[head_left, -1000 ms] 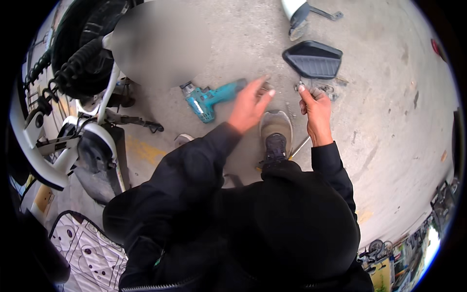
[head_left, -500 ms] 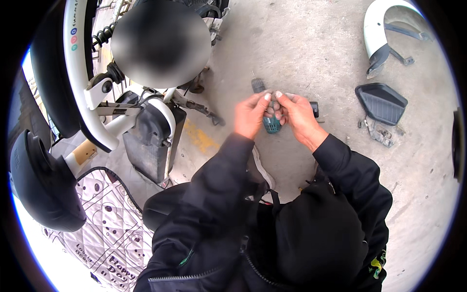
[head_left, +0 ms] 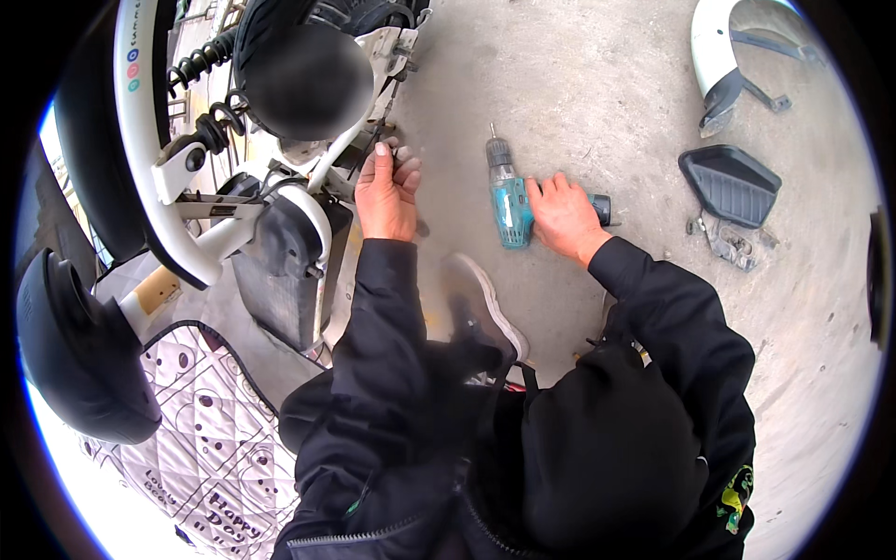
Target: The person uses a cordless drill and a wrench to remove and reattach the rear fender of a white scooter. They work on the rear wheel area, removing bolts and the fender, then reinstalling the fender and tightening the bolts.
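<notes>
While the right hand wraps the handle of the cordless drill, the left hand is out beside the white-framed vehicle, thumb up, fingers curled in! Pinching something small? Can't tell; the fingertips hide it. The right is plainer: closed around the grip, fingers folded over the top.

And how far along? Partway, I'd judge: a white fender and a ribbed black panel lie loose on the concrete floor, well apart from the vehicle, with a small greyish piece just beside the panel, too jumbled to make out. Those are unattached, and the drill's bit touches nothing on the vehicle, so no drilling at this instant.

Now look at that drill: dead centre, just ahead of a shoe, between vehicle and panel, bit pointing away from the person. Teal body, slots at the rear of the housing, dark chuck up front, dark battery pack poking out past the hand. Resting on the floor or lifted slightly? Can't tell!
</notes>
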### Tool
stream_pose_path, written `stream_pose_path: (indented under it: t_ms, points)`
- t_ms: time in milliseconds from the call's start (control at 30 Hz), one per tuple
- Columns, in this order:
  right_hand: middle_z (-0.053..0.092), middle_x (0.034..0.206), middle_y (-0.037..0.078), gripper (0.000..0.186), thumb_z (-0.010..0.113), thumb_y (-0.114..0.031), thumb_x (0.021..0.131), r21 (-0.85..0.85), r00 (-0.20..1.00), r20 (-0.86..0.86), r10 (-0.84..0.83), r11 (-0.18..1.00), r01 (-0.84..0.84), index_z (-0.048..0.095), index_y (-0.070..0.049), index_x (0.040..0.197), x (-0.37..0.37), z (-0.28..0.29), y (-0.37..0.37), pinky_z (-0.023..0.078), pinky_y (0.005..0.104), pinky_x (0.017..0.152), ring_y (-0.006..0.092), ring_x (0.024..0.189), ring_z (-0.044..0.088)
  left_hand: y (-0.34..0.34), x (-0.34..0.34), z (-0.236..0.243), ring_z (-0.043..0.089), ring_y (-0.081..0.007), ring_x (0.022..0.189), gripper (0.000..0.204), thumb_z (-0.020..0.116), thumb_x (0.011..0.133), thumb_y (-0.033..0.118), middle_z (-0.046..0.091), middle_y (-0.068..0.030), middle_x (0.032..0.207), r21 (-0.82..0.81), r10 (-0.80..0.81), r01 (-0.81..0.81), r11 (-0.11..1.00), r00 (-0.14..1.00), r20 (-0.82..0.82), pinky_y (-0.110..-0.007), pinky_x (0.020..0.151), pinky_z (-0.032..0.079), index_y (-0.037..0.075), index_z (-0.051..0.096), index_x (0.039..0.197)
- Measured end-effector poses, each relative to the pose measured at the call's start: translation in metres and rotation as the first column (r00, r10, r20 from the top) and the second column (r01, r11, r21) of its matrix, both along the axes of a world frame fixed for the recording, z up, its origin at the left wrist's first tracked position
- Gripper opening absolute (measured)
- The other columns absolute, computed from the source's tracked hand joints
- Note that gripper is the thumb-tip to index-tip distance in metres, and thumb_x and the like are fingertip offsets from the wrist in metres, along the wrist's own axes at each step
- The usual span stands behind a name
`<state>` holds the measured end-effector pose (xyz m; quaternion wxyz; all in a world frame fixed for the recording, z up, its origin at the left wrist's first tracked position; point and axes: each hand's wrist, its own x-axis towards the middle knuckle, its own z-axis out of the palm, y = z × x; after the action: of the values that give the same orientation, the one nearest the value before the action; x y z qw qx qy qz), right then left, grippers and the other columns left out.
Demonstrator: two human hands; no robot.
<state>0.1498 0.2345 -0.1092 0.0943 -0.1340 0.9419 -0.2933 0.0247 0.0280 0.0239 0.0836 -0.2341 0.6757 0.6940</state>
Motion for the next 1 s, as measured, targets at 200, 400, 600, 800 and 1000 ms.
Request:
stream_pose_path:
  t_ms: [200,400,600,800,1000]
  points:
    - [0.066,0.092,0.004,0.035,0.070,-0.011,0.085,-0.854,0.949,0.298,-0.100,0.417,0.312,0.059,0.000,0.116,0.015,0.058,0.047,0.052,0.0332,0.075,0.0189,0.083,0.064,0.013,-0.021,-0.014,0.071,-0.0219,0.096,0.025,0.065,0.097,0.028,0.071,-0.0083,0.107,0.109,0.073,-0.075,0.991,0.997,0.027,-0.026,0.072,0.059,0.006,0.062,0.109]
    - [0.056,0.081,0.004,0.030,0.070,-0.012,0.085,-0.488,0.606,0.707,0.365,-0.369,0.791,0.059,-0.003,0.111,0.002,0.090,0.060,0.051,0.0365,0.073,0.0184,0.078,0.060,0.069,-0.019,-0.009,0.068,-0.0270,0.105,0.031,0.062,0.099,0.028,0.068,-0.0146,0.117,0.222,-0.031,0.009,0.975,0.995,0.096,-0.029,0.078,0.059,0.002,0.057,0.115]
    - [0.054,0.074,0.003,0.028,0.069,-0.018,0.085,-0.529,0.609,0.751,0.255,-0.322,0.786,0.059,-0.002,0.105,0.012,0.112,0.073,0.050,0.0361,0.069,0.0185,0.072,0.058,0.107,-0.010,0.006,0.064,-0.0297,0.114,0.032,0.062,0.099,0.026,0.063,-0.0183,0.123,0.401,-0.108,0.058,0.914,0.989,0.103,-0.035,0.092,0.055,0.000,0.055,0.116]
    - [0.054,0.075,0.005,0.035,0.069,-0.018,0.085,-0.577,0.621,0.766,0.167,-0.249,0.778,0.059,0.002,0.112,0.008,0.140,0.098,0.051,0.0361,0.068,0.0188,0.071,0.058,0.135,-0.005,0.015,0.058,-0.0296,0.119,0.033,0.063,0.099,0.026,0.061,-0.0177,0.124,0.606,-0.111,0.037,0.795,0.990,0.086,-0.037,0.104,0.047,0.000,0.054,0.117]
    - [0.061,0.090,0.006,0.037,0.069,-0.017,0.087,-0.666,0.668,0.744,-0.030,-0.117,0.737,0.059,0.003,0.117,0.018,0.147,0.098,0.051,0.0352,0.070,0.0181,0.074,0.060,0.138,0.001,0.023,0.057,-0.0295,0.121,0.035,0.063,0.098,0.026,0.060,-0.0177,0.125,0.647,-0.138,0.065,0.760,0.988,0.063,-0.038,0.105,0.045,-0.001,0.053,0.117]
